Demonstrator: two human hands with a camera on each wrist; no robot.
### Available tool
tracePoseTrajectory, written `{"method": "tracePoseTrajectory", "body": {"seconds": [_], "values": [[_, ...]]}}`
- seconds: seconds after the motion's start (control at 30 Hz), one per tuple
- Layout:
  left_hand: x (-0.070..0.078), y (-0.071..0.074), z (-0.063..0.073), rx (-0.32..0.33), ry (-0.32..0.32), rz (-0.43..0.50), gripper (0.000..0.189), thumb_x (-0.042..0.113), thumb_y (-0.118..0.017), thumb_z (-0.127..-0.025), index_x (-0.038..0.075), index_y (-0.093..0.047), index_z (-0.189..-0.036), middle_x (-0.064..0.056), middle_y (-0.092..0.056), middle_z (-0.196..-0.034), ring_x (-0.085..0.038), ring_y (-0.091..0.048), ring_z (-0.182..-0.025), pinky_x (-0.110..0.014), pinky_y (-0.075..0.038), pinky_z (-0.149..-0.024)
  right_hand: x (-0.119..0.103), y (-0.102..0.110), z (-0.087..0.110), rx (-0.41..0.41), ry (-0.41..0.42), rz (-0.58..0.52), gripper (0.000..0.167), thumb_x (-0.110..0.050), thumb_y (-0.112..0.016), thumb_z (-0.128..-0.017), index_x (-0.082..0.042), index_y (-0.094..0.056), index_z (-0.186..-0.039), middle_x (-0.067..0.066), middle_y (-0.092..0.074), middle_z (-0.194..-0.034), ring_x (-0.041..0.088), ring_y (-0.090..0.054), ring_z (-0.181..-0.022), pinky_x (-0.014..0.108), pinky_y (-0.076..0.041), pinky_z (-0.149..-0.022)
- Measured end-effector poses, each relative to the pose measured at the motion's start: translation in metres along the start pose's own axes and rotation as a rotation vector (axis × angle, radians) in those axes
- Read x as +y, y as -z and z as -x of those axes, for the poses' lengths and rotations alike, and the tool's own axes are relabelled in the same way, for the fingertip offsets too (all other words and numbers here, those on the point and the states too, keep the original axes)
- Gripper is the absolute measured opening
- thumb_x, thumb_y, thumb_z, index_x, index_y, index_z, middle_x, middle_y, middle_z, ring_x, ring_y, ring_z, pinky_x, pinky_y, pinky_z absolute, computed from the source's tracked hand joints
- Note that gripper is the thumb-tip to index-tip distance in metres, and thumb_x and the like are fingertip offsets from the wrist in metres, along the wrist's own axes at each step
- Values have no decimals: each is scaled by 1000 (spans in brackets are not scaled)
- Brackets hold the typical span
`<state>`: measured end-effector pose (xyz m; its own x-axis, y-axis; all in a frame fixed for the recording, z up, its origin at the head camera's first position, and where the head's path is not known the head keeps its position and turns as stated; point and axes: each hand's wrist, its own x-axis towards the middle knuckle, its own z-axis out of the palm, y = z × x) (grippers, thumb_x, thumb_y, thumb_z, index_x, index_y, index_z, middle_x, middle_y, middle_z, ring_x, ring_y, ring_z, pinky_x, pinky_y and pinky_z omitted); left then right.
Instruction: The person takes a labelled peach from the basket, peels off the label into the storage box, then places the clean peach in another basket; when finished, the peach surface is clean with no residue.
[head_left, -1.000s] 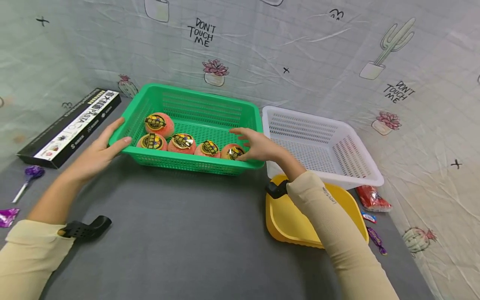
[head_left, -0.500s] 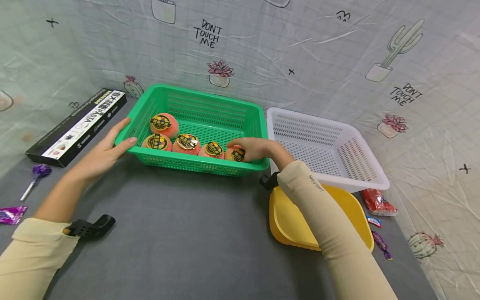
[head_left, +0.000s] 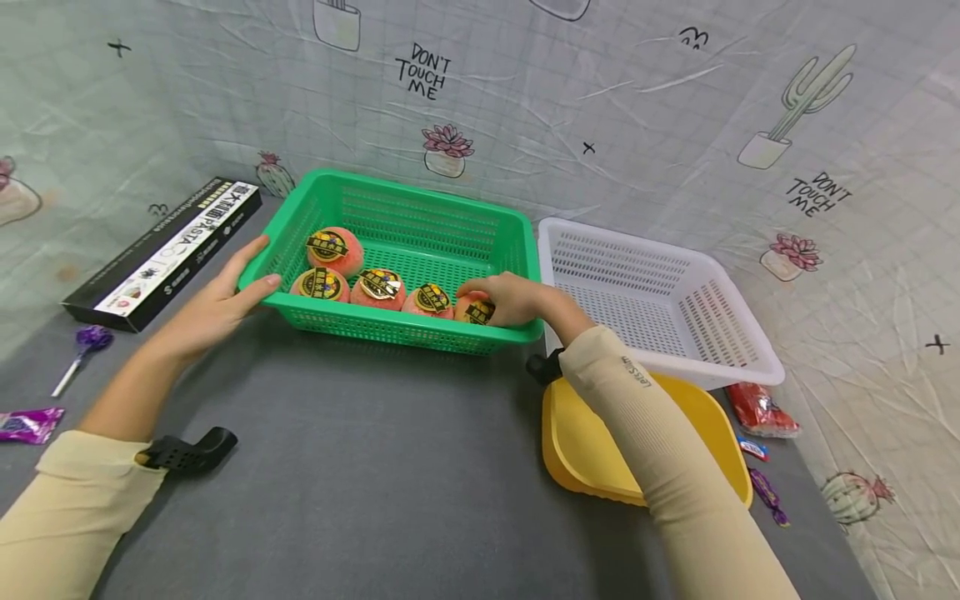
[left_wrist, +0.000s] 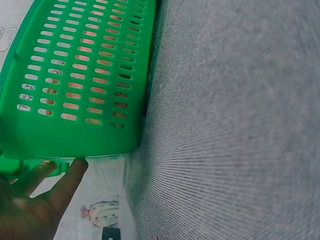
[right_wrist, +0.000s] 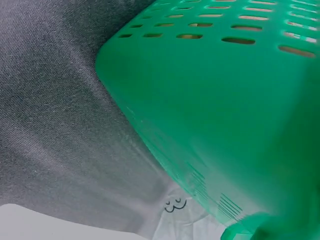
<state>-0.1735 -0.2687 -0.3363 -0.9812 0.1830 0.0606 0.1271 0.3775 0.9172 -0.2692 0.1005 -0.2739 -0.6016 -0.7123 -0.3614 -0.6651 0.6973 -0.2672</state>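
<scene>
The green basket [head_left: 442, 187] holds several pinkish-red apples with black-and-gold labels, most of them in a row along its front wall. My left hand [head_left: 208, 308] touches the basket's left end, its thumb and forefinger spread at the front corner. In the left wrist view, extended fingers [left_wrist: 70, 182] meet the basket's edge. Inside the right front corner, my right hand [head_left: 512, 300] curls its fingers over the rightmost apple [head_left: 476, 311], covering part of it. The right wrist view shows mostly the green basket's outer wall [right_wrist: 200, 95]; the right hand's fingers are hidden there.
A white basket [head_left: 750, 329] stands right of the green one. In front of it, a yellow bin [head_left: 558, 454] lies under my right forearm. A black pasta box [head_left: 161, 258], a lollipop [head_left: 92, 337] and a purple packet [head_left: 30, 425] lie left; a red packet [head_left: 761, 408] lies right.
My right hand has lowered from above the rightmost apple and curled its fingers over it. The left hand stays at the basket's left end. The head view has shifted slightly.
</scene>
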Motion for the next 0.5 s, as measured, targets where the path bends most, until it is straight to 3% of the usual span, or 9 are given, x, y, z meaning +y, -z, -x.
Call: {"method": "tracePoseTrajectory", "body": {"seconds": [0.17, 0.33, 0.5], "values": [[-1, 1, 0, 8, -7, -24, 68, 34, -38, -103, 18, 5, -153, -26, -20, -145, -12, -44, -107, -17, -41, -88, 4, 10, 10, 105, -16, -77, 65, -15, -71, -79, -12, -47, -139, 9, -56, -118, 23, -49, -86, 30, -42, -68], [0, 0, 1, 36, 10, -51, 68, 35, -39, -102, 20, 3, -153, -25, -23, -143, -10, -45, -104, -25, -40, -94, 2, 26, 34, 229, -21, -200, 71, -22, -74, -75, -17, -46, -139, 9, -56, -117, 22, -53, -85, 32, -46, -70], [0, -3, 0, 124, -23, -93, 65, 32, -43, -101, 15, -9, -154, -26, -39, -127, -9, -49, -92, -18, -43, -75, -14, 32, 65, 323, 38, -150, 69, -25, -74, -75, -17, -47, -138, 6, -59, -114, 20, -57, -74, 33, -48, -66]]}}
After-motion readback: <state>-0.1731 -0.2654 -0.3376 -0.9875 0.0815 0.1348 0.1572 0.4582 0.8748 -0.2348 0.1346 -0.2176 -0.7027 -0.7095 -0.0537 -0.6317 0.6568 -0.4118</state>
